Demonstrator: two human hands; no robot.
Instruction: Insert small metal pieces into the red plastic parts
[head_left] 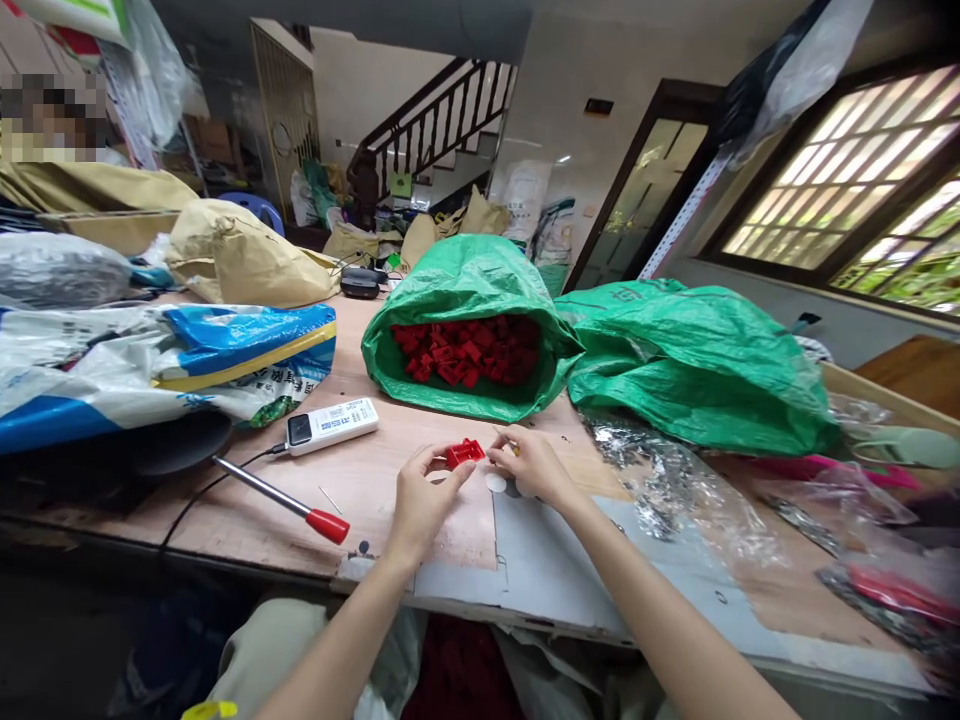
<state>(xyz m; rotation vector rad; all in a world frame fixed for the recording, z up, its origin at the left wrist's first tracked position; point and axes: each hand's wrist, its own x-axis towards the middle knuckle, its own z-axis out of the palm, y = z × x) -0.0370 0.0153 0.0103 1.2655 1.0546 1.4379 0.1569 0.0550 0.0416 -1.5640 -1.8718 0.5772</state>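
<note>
My left hand [421,500] pinches a small red plastic part [466,452], open-topped like a little housing, between thumb and fingers just above the table. Close to its right end is my right hand [538,466], its fingertips pressed together. Whatever they hold is too small to make out, though a speck of yellow shows by the fingers. Behind both hands a green woven sack [472,275] lies with its mouth towards me, and many similar red parts [469,350] fill its inside. A pale round disc [496,483] is on the table under my right fingers.
To the left are a white handheld device [334,427] with a cable and a metal lever [262,490] with a red grip. Small metal pieces [660,490] in clear plastic lie right, before another green sack [697,360]. A blue-and-white bag [247,350] rests far left; a person sits beyond.
</note>
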